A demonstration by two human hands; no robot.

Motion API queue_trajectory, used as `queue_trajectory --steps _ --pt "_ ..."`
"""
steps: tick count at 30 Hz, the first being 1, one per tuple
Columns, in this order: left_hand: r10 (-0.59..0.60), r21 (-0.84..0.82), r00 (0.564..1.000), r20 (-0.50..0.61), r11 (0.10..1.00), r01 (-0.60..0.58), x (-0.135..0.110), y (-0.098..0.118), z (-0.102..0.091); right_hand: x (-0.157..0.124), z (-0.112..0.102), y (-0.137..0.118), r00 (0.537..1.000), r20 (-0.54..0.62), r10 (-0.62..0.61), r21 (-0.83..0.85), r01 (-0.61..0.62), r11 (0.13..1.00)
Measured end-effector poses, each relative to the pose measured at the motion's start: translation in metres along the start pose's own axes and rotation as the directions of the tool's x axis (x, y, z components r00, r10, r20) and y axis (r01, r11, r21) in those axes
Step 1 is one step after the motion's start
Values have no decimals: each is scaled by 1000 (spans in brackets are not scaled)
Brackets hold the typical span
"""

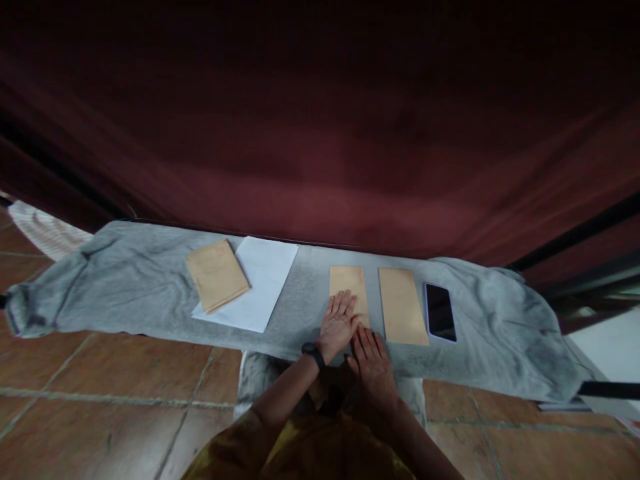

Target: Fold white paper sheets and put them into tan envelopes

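My left hand (339, 324), with a dark band at its wrist, lies flat with fingers stretched out on a brown paper envelope (349, 279). It covers the envelope's lower left part. Beside it, my right hand (370, 360) rests with fingers extended over that envelope's near edge and the grey cloth. The two hands touch or nearly touch at the left thumb. Just to the right lies a second brown envelope (403, 307), flat and apart from both hands. Nothing is gripped in either hand.
A grey cloth (305, 287) covers the narrow bench. On its left, several brown envelopes (217, 273) overlap white paper sheets (267, 280). A phone (441, 312) lies right of the second envelope. A dark red panel (320, 167) rises behind; tiled floor (135, 380) shows in front.
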State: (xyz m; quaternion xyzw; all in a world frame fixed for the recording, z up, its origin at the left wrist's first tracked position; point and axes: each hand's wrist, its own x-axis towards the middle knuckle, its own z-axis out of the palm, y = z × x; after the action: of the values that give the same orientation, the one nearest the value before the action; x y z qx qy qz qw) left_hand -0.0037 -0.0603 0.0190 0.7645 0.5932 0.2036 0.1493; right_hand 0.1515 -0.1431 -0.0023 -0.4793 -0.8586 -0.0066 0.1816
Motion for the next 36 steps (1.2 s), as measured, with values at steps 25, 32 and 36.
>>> queue_trajectory --steps 25,32,36 --pt "186 35 976 114 981 -191 32 -25 -8 1 -4 -2 1000 21 13 28 -14 1000" --pt "224 4 967 121 974 -226 -19 -19 -24 -1 -1 3 999 49 -10 42 8 999" --pt "266 33 957 113 962 -271 -39 -19 -30 -2 1 3 999 44 -20 31 18 999"
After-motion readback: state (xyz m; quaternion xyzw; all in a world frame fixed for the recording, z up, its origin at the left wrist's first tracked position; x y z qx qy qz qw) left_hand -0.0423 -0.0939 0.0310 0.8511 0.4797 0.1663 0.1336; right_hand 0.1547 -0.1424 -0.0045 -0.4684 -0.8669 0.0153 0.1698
